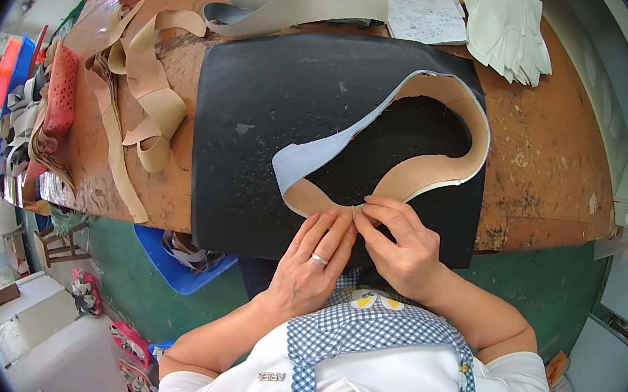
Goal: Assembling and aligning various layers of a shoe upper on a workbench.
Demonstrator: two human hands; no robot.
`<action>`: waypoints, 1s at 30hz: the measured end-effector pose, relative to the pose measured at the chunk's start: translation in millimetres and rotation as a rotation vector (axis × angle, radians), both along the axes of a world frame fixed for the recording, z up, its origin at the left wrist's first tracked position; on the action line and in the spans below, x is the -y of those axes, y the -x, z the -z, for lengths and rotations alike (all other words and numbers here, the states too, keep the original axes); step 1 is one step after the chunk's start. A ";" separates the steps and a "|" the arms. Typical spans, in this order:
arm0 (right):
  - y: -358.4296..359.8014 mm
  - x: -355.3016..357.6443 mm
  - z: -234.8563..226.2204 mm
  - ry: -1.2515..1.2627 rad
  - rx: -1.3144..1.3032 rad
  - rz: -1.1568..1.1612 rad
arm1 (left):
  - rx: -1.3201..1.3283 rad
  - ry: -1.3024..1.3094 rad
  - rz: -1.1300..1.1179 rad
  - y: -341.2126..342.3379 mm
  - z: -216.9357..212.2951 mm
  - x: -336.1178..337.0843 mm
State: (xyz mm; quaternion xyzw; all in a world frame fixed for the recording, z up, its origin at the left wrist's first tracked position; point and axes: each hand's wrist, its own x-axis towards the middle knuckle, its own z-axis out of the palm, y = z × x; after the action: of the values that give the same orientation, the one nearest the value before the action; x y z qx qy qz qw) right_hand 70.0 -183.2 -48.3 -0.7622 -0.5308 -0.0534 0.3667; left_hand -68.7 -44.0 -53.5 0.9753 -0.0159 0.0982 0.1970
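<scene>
A looped strip (432, 165), tan on its inner face and pale blue-white on its outer face, stands on edge on a black mat (254, 112). Its near side comes toward me at the mat's front edge. My left hand (306, 261), with a ring on one finger, presses its fingertips together against that near side. Close beside it, my right hand (405, 249) pinches the same strip between thumb and fingers. The fingertips of both hands almost meet. What lies under them, perhaps a join in the strip, is hidden.
Loose tan strips (155, 104) lie left of the mat on the wooden table (543, 160). Grey strips (305, 5), a written-on paper pad (421, 7) and white pieces (503, 28) lie behind it. A blue bin (188, 278) stands below; pink baskets (63, 90) sit left.
</scene>
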 end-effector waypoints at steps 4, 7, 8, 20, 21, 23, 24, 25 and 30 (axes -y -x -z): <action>-0.2 -0.1 0.1 -0.005 0.010 -0.015 | 0.042 0.023 -0.007 -0.6 -0.1 -1.1; -0.5 -0.1 1.9 -0.004 0.039 -0.026 | 0.038 0.000 0.008 -2.3 -3.3 -3.2; -0.5 -0.1 2.6 -0.004 0.061 -0.033 | 0.037 -0.005 0.012 -2.4 -3.6 -3.5; 3.3 1.1 2.1 0.068 0.100 -0.038 | 0.076 0.063 0.015 -2.2 -5.6 -9.9; 3.5 1.1 1.3 0.070 0.100 -0.039 | 0.075 0.065 0.014 -2.0 -5.3 -10.6; 3.9 0.7 -1.1 0.123 0.167 -0.072 | 0.079 0.070 0.034 -1.7 -4.5 -12.0; 5.8 1.0 -1.1 0.124 0.166 -0.075 | 0.077 0.071 0.032 -1.9 -5.3 -12.6; 8.5 1.5 -0.8 0.139 0.179 -0.077 | 0.073 0.090 0.039 -2.5 -6.5 -13.3; 9.3 6.9 0.6 0.142 0.098 -0.099 | 0.069 0.120 0.044 -1.2 -6.0 -14.4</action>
State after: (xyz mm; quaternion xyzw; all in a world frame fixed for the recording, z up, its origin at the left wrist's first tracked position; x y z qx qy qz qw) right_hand 60.7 -190.1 -48.9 -0.7557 -0.5874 -0.0348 0.2874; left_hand -67.6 -29.5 -47.5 0.9572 -0.0382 0.1282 0.2566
